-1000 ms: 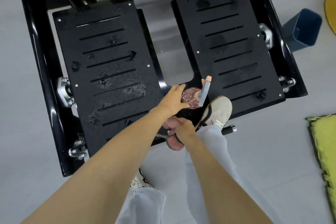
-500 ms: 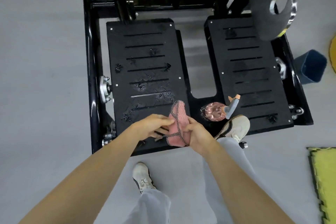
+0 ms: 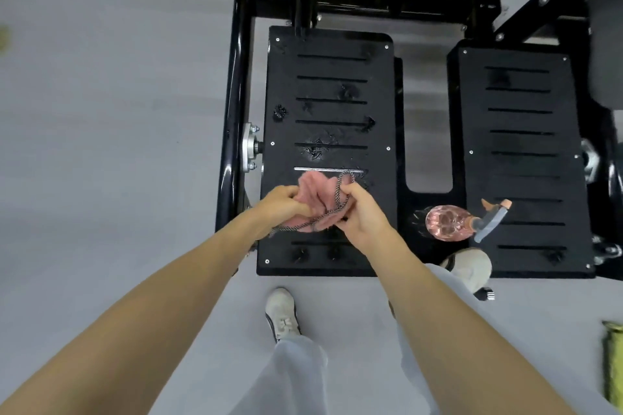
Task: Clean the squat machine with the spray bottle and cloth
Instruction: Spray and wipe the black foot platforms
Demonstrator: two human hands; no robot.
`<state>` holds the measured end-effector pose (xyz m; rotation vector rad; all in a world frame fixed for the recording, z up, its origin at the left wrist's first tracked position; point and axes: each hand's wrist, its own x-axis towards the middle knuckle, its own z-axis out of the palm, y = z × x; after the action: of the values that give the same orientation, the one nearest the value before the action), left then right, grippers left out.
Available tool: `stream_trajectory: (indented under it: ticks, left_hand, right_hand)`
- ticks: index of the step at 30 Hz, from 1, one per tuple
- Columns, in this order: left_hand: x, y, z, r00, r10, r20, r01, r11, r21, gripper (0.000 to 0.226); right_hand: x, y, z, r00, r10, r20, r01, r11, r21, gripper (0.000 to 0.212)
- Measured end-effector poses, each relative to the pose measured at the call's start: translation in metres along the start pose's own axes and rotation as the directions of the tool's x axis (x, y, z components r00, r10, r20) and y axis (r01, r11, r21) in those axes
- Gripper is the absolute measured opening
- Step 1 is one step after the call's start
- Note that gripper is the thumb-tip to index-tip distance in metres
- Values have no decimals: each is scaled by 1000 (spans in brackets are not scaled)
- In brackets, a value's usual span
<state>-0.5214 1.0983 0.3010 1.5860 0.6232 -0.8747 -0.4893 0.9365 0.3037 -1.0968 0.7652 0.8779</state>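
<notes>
We are holding the pink cloth (image 3: 315, 202) bunched between both hands, just above the near half of the left footplate (image 3: 330, 87). Our left hand (image 3: 283, 204) is gripping one end with curled fingers, and our right hand (image 3: 362, 217) is pinching the other end, together with its dark cord trim. The spray bottle (image 3: 445, 222) is lying on its side by the near left corner of the right footplate (image 3: 526, 162), apart from both hands. Shiny wet-looking spots are showing on the left footplate, so we are judging that spraying here is done. The wiping is not yet begun, and the right footplate and the black frame (image 3: 236, 104) of the squat machine (image 3: 371, 7) are waiting too.
</notes>
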Motion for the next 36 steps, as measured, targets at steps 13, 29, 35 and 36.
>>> stream_trajectory:
  ticks: [13,29,35,36]
  left_hand:
    - [7,26,-18,968,50,-246,-34,997,69,20]
    - [14,26,-11,944,-155,-293,88,969,-231,13]
    - [11,20,-5,937,18,-349,145,889,434,34]
    - [11,21,2,960,45,-275,106,854,510,43]
  right_hand:
    - [2,-27,-53,909,-179,-377,79,961,-264,32]
    - [-3,-38,-86,893,-113,-436,-124,868,-480,45]
    - [-12,-44,-63,947,-109,-303,-61,863,-502,41]
    - [-12,-46,-55,965,-76,-250,-56,875,-480,42]
